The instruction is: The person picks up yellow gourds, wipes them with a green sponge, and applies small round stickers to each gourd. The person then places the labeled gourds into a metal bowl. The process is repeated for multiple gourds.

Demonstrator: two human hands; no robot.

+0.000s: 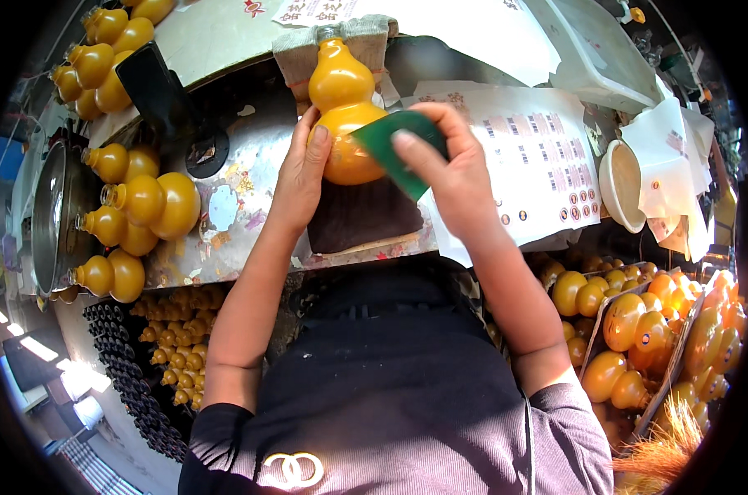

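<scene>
A glossy amber gourd-shaped bottle [341, 78] lies on its side in front of me, its clear neck pointing away. A folded grey cloth [294, 59] is beneath its neck end, and a dark pad [361, 216] lies by its base. My left hand [301, 177] grips the bottle's wide lower bulb from the left, thumb along its side, other fingers mostly hidden. In my right hand [460, 177], a flat green scraper-like sheet [390, 148] is pinched between thumb and fingers. One edge of the sheet is over the right side of the lower bulb and seems to touch it.
Printed label sheets [543, 157] cover the bench on the right, beside a round shallow bowl [621, 186] and a clear bin [596, 54]. To the left stand amber gourd bottles [176, 206], a phone on a stand [151, 87] and a metal basin [52, 214]. Crated bottles [625, 322] are low right.
</scene>
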